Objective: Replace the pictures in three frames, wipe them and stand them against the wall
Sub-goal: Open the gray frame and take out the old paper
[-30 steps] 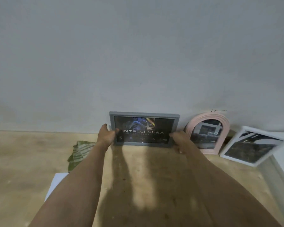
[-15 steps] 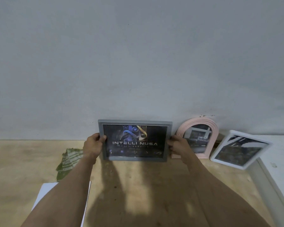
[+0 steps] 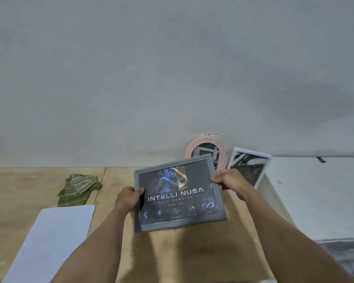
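Both hands grip the grey frame point(image 3: 178, 193), which is held in the air above the wooden counter point(image 3: 119, 176), clear of the wall point(image 3: 172, 68) and tilted with its right side higher. Left hand point(image 3: 129, 199) holds the frame's left edge, thumb over the front border. Right hand point(image 3: 229, 179) holds the right edge, fingers curled behind it. The picture in the frame is dark and reads "INTELLI NUSA". Behind the grey frame, a pink arched frame point(image 3: 204, 149) stands against the wall, partly hidden by it. Just to its right, a white frame point(image 3: 248, 166) leans at a slant, beside a white surface point(image 3: 315, 190). On the counter to the left lie a folded green striped cloth point(image 3: 78, 189) and, nearer the camera, a white sheet of paper point(image 3: 51, 240). Cloth and paper touch at the sheet's far edge.
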### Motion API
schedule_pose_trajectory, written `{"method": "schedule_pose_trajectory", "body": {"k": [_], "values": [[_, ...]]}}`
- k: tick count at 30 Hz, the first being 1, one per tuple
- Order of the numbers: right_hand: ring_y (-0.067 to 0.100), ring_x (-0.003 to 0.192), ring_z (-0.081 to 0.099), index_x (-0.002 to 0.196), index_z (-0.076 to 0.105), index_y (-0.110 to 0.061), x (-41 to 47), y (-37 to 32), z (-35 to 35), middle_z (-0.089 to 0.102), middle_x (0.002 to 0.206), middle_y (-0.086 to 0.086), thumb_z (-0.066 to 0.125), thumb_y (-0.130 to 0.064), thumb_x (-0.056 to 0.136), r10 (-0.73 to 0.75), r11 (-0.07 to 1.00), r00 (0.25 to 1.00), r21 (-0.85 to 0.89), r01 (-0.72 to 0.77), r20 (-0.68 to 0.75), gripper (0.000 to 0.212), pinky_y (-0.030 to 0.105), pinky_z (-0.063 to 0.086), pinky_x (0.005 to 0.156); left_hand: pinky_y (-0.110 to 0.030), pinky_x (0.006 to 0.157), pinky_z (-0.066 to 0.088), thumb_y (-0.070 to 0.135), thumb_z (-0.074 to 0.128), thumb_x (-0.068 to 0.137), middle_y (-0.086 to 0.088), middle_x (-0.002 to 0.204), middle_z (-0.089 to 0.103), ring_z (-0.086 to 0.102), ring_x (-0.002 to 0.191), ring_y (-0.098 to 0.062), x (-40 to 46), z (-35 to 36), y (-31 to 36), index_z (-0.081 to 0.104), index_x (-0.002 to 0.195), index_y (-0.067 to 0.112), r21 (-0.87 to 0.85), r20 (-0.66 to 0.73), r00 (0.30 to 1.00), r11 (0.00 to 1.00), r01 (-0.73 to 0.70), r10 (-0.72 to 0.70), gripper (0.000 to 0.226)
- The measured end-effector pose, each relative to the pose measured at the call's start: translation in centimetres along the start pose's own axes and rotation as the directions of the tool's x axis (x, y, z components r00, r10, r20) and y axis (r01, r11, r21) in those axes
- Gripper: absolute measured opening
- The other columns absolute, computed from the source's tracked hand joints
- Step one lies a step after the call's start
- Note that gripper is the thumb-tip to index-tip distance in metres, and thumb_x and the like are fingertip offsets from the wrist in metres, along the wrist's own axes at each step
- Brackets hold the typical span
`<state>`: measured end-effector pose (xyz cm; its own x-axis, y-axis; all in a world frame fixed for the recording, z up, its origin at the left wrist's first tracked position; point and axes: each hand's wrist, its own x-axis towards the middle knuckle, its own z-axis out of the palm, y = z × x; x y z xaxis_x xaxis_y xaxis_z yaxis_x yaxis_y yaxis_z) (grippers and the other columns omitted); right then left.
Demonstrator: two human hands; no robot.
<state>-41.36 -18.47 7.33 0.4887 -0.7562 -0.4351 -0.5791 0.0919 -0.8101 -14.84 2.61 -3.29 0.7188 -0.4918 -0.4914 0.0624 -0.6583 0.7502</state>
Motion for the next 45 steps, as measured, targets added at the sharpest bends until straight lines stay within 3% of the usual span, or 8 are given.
{"method": "schedule_pose_trajectory", "body": {"k": [4,14,21,25,30,37,40,45], "values": [[0.01,0.048,0.059,0.054,0.062,-0.009,-2.3,-1.2,-1.1,0.061,0.049,-0.001,0.074,-0.006,0.075,-0.039,0.988,0.996,-0.153,0.027,-0.075,0.024,0.024,0.047,0.052,-0.031,0.082,0.044,0.033,0.064,0.094,-0.015,0.117,0.071,0.064,0.112,-0.032,-5.3,3.6,2.8,0.07,0.113,0.005,0.19,0.046,0.981,0.963,-0.192,0.187,0.034],[0.022,0.064,0.06,0.069,0.061,-0.01,-5.8,-5.4,3.7,0.062,0.066,0.004,0.064,-0.016,0.068,-0.106,0.859,0.98,-0.513,0.004,-0.169,0.007,0.025,0.042,0.053,-0.019,0.046,0.039,0.043,0.08,0.069,-0.006,0.077,0.073,0.059,0.054,-0.015,-13.8,7.5,13.3,0.078,0.083,0.013,0.236,0.414,0.85,0.864,-0.445,0.325,0.033],[0.024,0.057,0.07,0.063,0.067,-0.006,-6.0,-7.8,8.2,0.066,0.055,0.008,0.064,-0.015,0.074,-0.13,0.918,0.991,-0.381,0.112,-0.022,0.015,0.037,0.061,0.069,-0.035,0.063,0.062,0.02,0.064,0.074,-0.012,0.072,0.075,0.075,0.071,-0.03,-14.2,3.3,12.7,0.075,0.075,0.001,0.239,0.15,0.94,0.911,-0.336,0.307,0.022],[0.02,0.052,0.059,0.084,0.066,-0.005,-6.2,-7.5,9.8,0.065,0.067,0.006,0.062,-0.032,0.086,-0.06,0.965,0.996,-0.252,0.077,0.072,0.027,0.02,0.042,0.042,-0.045,0.074,0.063,0.014,0.058,0.082,-0.019,0.087,0.073,0.073,0.08,-0.037,-13.4,-0.7,11.3,0.072,0.09,-0.005,0.23,0.046,0.963,0.935,-0.269,0.266,0.025],[0.018,0.061,0.052,0.119,0.059,0.003,-6.1,-3.0,10.4,0.063,0.105,0.015,0.054,-0.024,0.096,0.096,0.99,0.995,-0.102,-0.094,0.022,0.035,0.022,0.034,0.045,-0.028,0.052,0.057,0.001,0.061,0.09,-0.012,0.078,0.073,0.07,0.068,-0.025,-11.7,-7.9,5.9,0.073,0.092,-0.007,-0.082,0.068,0.984,0.984,-0.16,0.165,0.015],[0.029,0.066,0.066,0.078,0.063,-0.002,-4.0,2.8,11.9,0.068,0.076,0.015,0.055,-0.015,0.093,0.264,0.938,0.958,0.259,-0.229,-0.111,0.022,0.031,0.055,0.055,-0.037,0.081,0.05,0.013,0.055,0.098,-0.008,0.097,0.07,0.061,0.09,-0.025,-8.2,-13.9,-2.7,0.07,0.108,0.004,-0.318,0.169,0.983,0.948,-0.017,0.074,0.02],[0.036,0.085,0.068,0.087,0.068,-0.001,-3.9,3.8,12.7,0.07,0.087,0.018,0.056,-0.01,0.09,0.276,0.933,0.948,0.28,-0.224,-0.159,0.014,0.048,0.056,0.084,-0.035,0.081,0.047,0.016,0.054,0.098,-0.008,0.098,0.064,0.054,0.091,-0.023,-6.6,-13.6,-5.3,0.071,0.105,0.007,-0.295,0.219,0.975,0.955,0.036,0.031,0.02],[0.026,0.075,0.061,0.078,0.065,-0.015,-4.2,7.3,13.6,0.063,0.076,0.006,0.059,-0.012,0.087,0.295,0.949,0.935,0.171,-0.263,-0.197,0.011,0.043,0.054,0.081,-0.022,0.064,0.048,0.018,0.058,0.096,0.001,0.082,0.069,0.062,0.071,-0.014,-5.0,-11.6,-8.7,0.073,0.088,0.013,-0.16,0.265,0.962,0.98,0.115,-0.07,0.018]]}}
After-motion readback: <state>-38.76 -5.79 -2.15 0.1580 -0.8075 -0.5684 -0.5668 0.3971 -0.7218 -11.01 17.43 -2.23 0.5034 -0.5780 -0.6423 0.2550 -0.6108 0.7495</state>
